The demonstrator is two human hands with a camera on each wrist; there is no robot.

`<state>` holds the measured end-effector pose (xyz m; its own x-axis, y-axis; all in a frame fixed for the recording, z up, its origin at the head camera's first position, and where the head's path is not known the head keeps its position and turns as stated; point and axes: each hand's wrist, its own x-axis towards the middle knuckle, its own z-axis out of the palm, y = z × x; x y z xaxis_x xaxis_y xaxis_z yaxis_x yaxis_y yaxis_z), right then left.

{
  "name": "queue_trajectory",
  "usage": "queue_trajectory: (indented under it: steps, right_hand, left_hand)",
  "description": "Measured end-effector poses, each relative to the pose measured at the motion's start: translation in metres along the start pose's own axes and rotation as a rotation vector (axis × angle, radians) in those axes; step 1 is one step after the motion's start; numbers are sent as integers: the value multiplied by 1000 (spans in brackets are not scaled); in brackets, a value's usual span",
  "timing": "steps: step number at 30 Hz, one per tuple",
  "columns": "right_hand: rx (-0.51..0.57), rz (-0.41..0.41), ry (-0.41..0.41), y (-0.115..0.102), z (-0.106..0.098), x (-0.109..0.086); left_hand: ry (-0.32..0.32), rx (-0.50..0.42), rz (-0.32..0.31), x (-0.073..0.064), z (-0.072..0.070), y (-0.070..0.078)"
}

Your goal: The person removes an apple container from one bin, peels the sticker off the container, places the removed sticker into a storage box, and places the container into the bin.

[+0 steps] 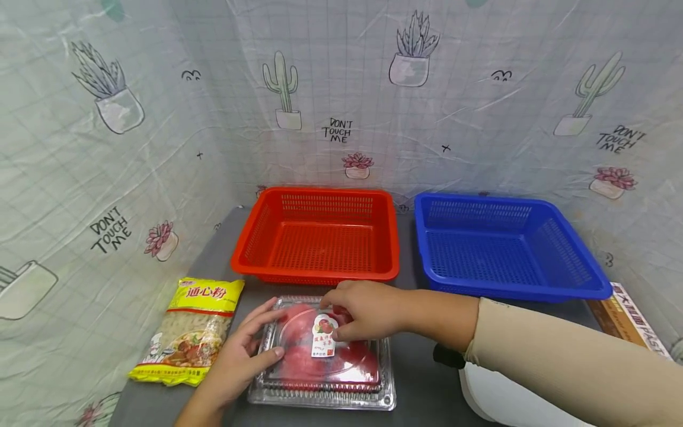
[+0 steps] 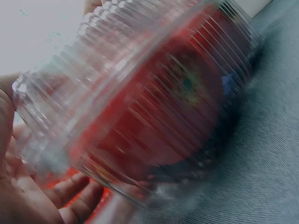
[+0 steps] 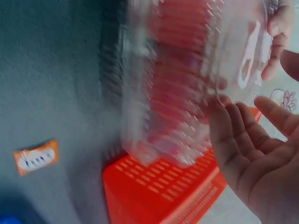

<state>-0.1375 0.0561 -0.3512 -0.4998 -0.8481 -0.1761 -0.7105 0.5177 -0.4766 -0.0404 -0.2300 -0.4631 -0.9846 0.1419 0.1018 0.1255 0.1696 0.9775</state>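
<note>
A clear plastic box of red apples (image 1: 341,370) lies on the grey table in front of me, its lid bearing a white label (image 1: 323,335) with fruit printed on it. My left hand (image 1: 240,350) rests along the box's left side, thumb on the lid and fingers spread toward the far left corner. From the right, my right hand (image 1: 368,308) reaches over the lid, fingertips at its far edge and thumb near the label. In the right wrist view, the fingers (image 3: 233,135) are fairly straight against the lid. Motion blurs the apples (image 2: 187,84) in the left wrist view.
Behind the box stand a red basket (image 1: 320,276) and a blue basket (image 1: 512,290). A yellow pasta bag (image 1: 189,332) lies at left. A brown and white carton (image 1: 629,320) and a white object (image 1: 507,391) sit at right. An orange-edged tag (image 3: 36,157) is on the table.
</note>
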Motion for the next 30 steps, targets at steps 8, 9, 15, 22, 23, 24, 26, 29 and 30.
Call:
queue_trajectory:
  steps: [8,9,15,22,23,24,26,29,30]
  right_hand:
    - [-65,37,-143,-6,-12,13]
    - [-76,34,-146,-7,-13,14]
    - [-95,34,-155,-9,-13,20]
    - [-125,61,-156,-11,-16,22]
    - [-135,62,-154,-11,-15,23]
    - [-144,62,-149,-12,-15,24]
    - [-155,69,-135,-13,-13,25]
    - [-159,86,-97,-16,-8,27]
    - [-164,94,-79,-16,-6,28]
  left_hand:
    - [-8,-11,-35,1,-1,9]
    - [-7,-12,-50,1,-1,10]
    - [-3,-27,-143,3,-2,16]
    - [-2,-44,-189,7,-4,18]
    - [-2,-44,-191,7,-4,18]
    - [-1,-42,-192,7,-4,18]
    - [0,-40,-191,6,-4,18]
    - [1,-35,-190,4,-4,17]
    - [2,-36,-191,4,-4,17]
